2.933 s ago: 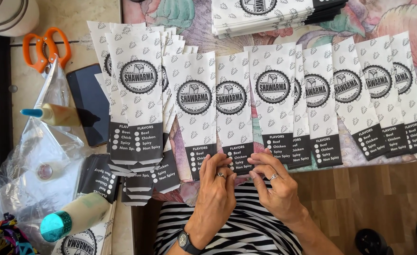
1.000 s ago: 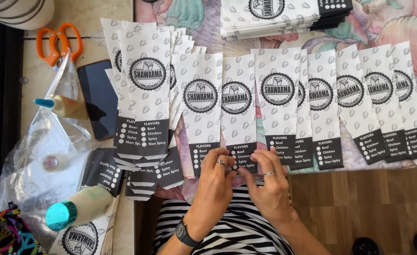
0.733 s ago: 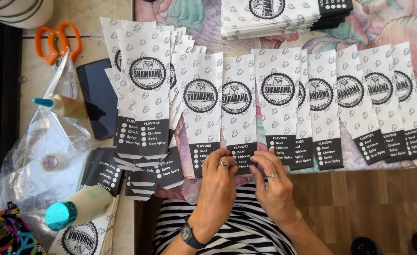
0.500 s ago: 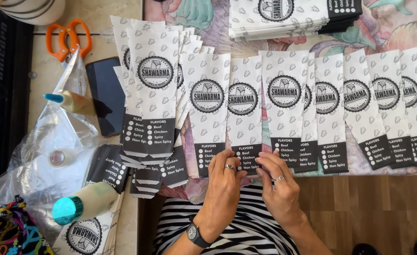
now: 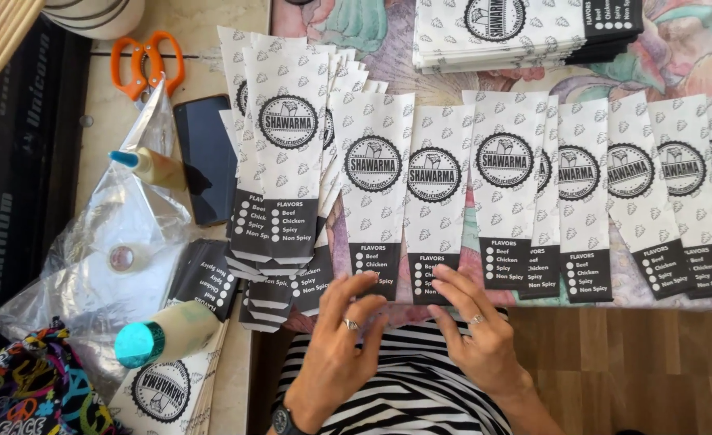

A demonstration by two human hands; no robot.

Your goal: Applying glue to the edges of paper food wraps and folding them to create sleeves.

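While both hands work the row:
left hand (image 5: pixel 336 354): fingers spread, tips on white printed paper sleeve (image 5: pixel 434 217)
right hand (image 5: pixel 477 338): fingers apart, same sleeve's black bottom edge

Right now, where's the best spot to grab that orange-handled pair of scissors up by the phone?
Probably by the orange handle loops of the scissors, coming from above. They lie flat on the pale table with the loops uncovered, while the blades point down under the clear plastic bag, beside the dark phone.

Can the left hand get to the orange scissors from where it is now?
Probably yes. The left hand rests at the paper sleeves' lower edge, and the scissors lie uncovered at the far left. The hand would need to pass over the sleeve stack or the phone; nothing tall blocks it.
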